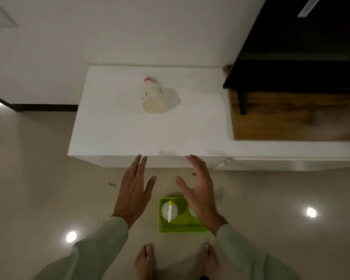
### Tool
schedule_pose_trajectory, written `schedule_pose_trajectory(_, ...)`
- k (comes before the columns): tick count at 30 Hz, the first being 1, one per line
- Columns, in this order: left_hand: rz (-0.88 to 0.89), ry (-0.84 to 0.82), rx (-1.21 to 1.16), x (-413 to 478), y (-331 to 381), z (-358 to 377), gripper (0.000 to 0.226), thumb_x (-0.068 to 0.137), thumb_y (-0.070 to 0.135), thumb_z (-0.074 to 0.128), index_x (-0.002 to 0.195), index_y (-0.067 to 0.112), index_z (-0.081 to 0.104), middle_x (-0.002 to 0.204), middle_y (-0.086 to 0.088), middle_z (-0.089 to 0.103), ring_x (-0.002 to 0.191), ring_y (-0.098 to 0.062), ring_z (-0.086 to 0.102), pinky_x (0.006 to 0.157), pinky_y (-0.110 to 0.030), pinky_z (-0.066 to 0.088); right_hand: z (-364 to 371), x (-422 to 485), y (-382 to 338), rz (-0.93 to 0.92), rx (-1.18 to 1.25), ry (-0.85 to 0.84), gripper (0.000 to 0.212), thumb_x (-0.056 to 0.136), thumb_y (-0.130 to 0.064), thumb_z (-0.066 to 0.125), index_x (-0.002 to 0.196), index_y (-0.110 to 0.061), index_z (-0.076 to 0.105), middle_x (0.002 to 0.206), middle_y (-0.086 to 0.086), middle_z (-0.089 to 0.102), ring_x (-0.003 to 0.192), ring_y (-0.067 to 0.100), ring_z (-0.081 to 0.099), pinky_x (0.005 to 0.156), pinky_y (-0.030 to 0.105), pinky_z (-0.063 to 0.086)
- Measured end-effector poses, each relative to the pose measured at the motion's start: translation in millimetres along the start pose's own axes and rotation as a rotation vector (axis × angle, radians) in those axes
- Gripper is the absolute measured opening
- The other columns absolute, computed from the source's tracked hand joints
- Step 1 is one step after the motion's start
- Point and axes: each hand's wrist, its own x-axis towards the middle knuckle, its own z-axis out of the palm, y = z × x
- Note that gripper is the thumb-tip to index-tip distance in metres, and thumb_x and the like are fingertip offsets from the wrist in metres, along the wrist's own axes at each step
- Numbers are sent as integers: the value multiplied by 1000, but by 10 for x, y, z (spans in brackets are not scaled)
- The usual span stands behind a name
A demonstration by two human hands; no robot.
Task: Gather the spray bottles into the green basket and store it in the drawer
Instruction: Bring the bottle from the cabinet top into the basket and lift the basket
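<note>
- Nearest us: our two bare feet (146, 259) on the pale glossy floor (38, 178), which carries bright spots of reflected ceiling light.
- Just ahead of the toes sits the green basket (180, 227), flat on the floor. Its long axis runs left to right across our view.
- Inside it, on the left, one spray bottle (169, 211) stands upright, seen from straight above: round white body, yellow-tipped nozzle pointing away from us. A second round white shape shows at the basket's right, mostly hidden under the wrist; we take it for another bottle but cannot be sure.
- Above the basket, both hands are open and empty, fingers spread, palms turned toward each other. The left hand (134, 190) hangs left of the basket and clear of it. The right hand (198, 190) overlaps the basket's right end in our view, so it is the nearer of the two.
- The relation that matters: the basket lies below and slightly behind the hands, toward our feet. We judge a two-handed lift would need both hands to drop and draw back to the short ends.
- Farther on: a white worktop (119, 134) on a low cabinet. Its front face (170, 162) is in view, but we cannot make out a drawer line or handle there.
- On the worktop, well apart from the basket, lies a cream bottle-like thing (152, 98) with a pink-red top, on its side; blur keeps us from telling if it is a sprayer.
- Farthest: a wooden panel (291, 118) under a dark shelf (301, 47) at right, and a plain wall (109, 27) behind.
</note>
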Motion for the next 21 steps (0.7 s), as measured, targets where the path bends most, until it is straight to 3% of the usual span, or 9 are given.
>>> schedule_pose_trajectory(4,44,109,-28,386,110,-380,63,101,40,44,154,19,20,163,-2,17,150,-14,15,122,-41,21,-1,662,-437,-38,-43,6,58,88,-48,68,140,-33,46,143,-14,50,134,8,48,104,46,49)
schedule_pose_trajectory(7,47,160,-21,775,14,-584,62,101,42,42,154,18,19,163,-3,18,150,-16,15,122,-42,20,237,1208,-670,17,-108,-1,70,83,-63,64,142,-33,41,144,-12,49,133,12,47,105,44,48)
schedule_pose_trajectory(10,48,158,-26,1230,-213,-752,62,101,41,42,154,16,19,163,-5,19,150,-17,16,122,-44,21,567,1838,-866,81,-217,-7,86,74,-71,64,144,-32,34,143,-4,48,129,22,48,90,35,43)
schedule_pose_trajectory(12,61,140,-32,1523,-346,-850,62,102,38,42,154,14,20,163,-6,19,150,-18,16,121,-45,21,764,2243,-959,125,-295,-22,93,69,-72,65,144,-30,32,141,1,49,126,28,49,86,37,40)
schedule_pose_trajectory(17,87,60,-42,2054,-670,-1046,62,102,39,40,154,16,17,164,-5,14,151,-19,12,123,-40,16,1219,3002,-1089,302,-434,-63,97,64,-72,68,141,-24,36,137,5,51,126,34,50,93,47,40)
schedule_pose_trajectory(21,104,27,-33,2313,-871,-1102,62,102,37,43,154,14,18,164,-7,15,151,-22,15,123,-41,18,1413,3313,-1050,469,-457,-124,78,68,-65,70,129,-21,48,126,5,60,109,31,58,87,39,44)
